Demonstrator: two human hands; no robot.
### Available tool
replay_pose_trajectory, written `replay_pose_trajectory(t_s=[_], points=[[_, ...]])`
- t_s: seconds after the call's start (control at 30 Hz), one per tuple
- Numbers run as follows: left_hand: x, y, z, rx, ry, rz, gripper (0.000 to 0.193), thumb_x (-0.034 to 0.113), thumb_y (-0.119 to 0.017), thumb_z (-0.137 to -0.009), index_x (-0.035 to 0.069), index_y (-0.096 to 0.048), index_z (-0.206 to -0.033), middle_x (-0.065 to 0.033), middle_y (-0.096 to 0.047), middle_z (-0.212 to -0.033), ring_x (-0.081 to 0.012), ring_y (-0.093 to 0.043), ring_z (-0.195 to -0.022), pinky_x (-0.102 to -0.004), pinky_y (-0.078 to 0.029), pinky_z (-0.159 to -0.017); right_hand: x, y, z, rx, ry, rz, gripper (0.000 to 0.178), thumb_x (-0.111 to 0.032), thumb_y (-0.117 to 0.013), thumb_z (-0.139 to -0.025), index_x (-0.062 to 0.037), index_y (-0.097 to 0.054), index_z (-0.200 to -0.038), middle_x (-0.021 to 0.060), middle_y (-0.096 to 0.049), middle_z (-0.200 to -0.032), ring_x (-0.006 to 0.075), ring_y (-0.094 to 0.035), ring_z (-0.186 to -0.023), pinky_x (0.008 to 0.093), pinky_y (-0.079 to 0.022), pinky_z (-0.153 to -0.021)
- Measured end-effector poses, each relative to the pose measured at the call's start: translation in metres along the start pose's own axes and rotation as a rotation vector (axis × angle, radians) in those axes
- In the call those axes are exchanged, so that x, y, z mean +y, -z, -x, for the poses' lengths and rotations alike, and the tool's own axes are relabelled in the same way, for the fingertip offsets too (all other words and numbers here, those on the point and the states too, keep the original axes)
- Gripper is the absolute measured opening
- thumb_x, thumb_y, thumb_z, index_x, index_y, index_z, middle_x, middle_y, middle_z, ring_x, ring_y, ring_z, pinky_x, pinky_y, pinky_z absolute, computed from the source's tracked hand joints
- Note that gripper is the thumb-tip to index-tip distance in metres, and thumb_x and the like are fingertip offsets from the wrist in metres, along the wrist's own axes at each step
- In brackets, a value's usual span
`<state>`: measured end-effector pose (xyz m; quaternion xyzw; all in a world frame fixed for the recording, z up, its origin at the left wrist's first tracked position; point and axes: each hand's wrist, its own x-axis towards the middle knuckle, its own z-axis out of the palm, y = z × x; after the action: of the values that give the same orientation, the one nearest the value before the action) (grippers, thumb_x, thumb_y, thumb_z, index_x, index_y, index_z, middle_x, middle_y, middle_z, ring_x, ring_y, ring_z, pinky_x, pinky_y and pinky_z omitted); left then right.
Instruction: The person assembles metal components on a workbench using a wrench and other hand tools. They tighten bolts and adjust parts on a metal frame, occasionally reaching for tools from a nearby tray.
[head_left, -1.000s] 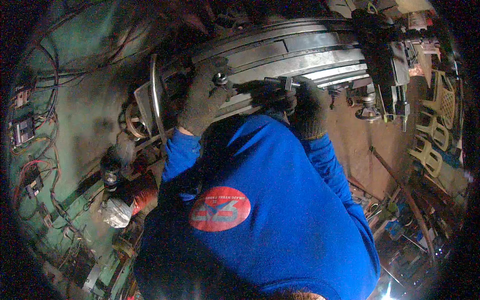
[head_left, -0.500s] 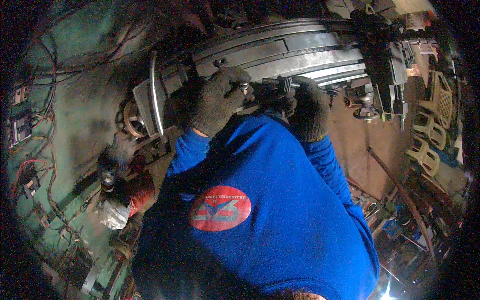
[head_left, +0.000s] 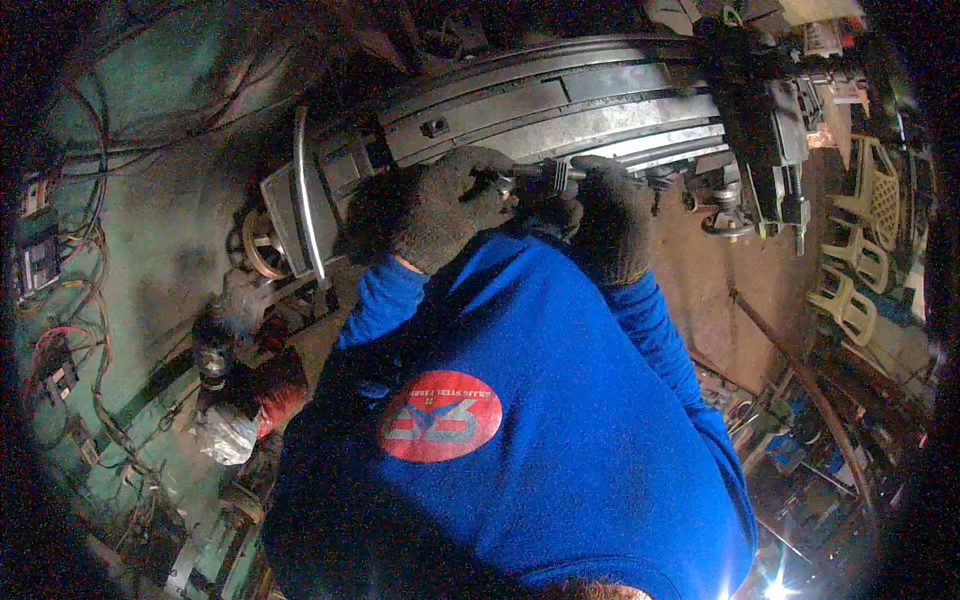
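Note:
Both my hands wear dark knitted gloves and work close together at the near edge of a long metal machine bed [head_left: 620, 124]. My left hand [head_left: 450, 207] is closed, thumb and fingers pinching a small shiny metal piece [head_left: 506, 190] that is mostly covered. Beside it, my right hand [head_left: 612, 215] is wrapped round a dark metal part with a ribbed collar [head_left: 563, 177]. The left end of that part reaches the left fingertips; whether it touches the shiny piece, I cannot tell. Shadow and the gloves hide the lower side of both pieces.
A small block [head_left: 434, 128] sits on the bed. A handwheel [head_left: 262, 243] is at the bed's left end, and a dark machine head with a round knob [head_left: 727, 222] stands at the right. Plastic chairs [head_left: 848, 290] are farther right. Cables [head_left: 103, 250] hang along the green left wall.
My left hand has shifted slightly right and down, closing the gap to the ribbed part. The right hand has moved slightly left, still round that part.

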<state>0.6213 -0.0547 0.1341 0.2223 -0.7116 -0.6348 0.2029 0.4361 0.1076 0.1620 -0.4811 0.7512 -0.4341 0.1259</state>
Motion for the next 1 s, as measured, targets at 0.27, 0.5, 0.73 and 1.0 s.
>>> replay_pose_trajectory(t_s=[0.27, 0.5, 0.73, 1.0], points=[[0.009, -0.001, 0.0, 0.113, 0.268, 0.147, 0.037, 0.011, -0.079, -0.094, 0.006, -0.069, -0.129, -0.0137, -0.069, -0.116, -0.0253, -0.072, -0.105, -0.0391, -0.064, -0.084, 0.008, -0.006, 0.001, 0.011, -0.015, 0.016, 0.036, -0.018, -0.076, -0.094, -0.0027, -0.068, -0.126, 0.018, -0.072, -0.112, 0.0333, -0.071, -0.102, 0.043, -0.058, -0.09], [-0.015, -0.03, -0.019, -0.03, -0.035, -0.11, 0.045, 0.016, -0.085, -0.088, 0.008, -0.071, -0.131, -0.0171, -0.069, -0.118, -0.0345, -0.072, -0.104, -0.0409, -0.06, -0.094, 0.013, -0.005, -0.004, -0.093, 0.162, 0.237, 0.04, -0.03, -0.076, -0.091, -0.002, -0.072, -0.119, 0.0236, -0.074, -0.109, 0.0458, -0.072, -0.1, 0.051, -0.06, -0.088], [-0.012, -0.015, -0.014, 0.133, -0.007, -0.259, 0.035, 0.019, -0.085, -0.088, 0.009, -0.071, -0.119, -0.0129, -0.073, -0.108, -0.0278, -0.074, -0.1, -0.0409, -0.06, -0.087, 0.027, -0.004, 0.003, -0.019, 0.126, 0.166, 0.047, -0.028, -0.078, -0.09, -0.0024, -0.071, -0.129, 0.0231, -0.075, -0.115, 0.0438, -0.073, -0.109, 0.0488, -0.059, -0.096], [-0.048, 0.006, -0.042, 0.181, -0.13, -0.693, 0.031, 0.03, -0.082, -0.085, 0.011, -0.076, -0.109, -0.0161, -0.079, -0.097, -0.0353, -0.078, -0.091, -0.0463, -0.061, -0.082, 0.029, -0.003, 0.007, -0.007, -0.017, 0.12, 0.039, -0.006, -0.066, -0.093, -0.0022, -0.07, -0.132, 0.0178, -0.071, -0.111, 0.0313, -0.068, -0.103, 0.0369, -0.055, -0.092]])
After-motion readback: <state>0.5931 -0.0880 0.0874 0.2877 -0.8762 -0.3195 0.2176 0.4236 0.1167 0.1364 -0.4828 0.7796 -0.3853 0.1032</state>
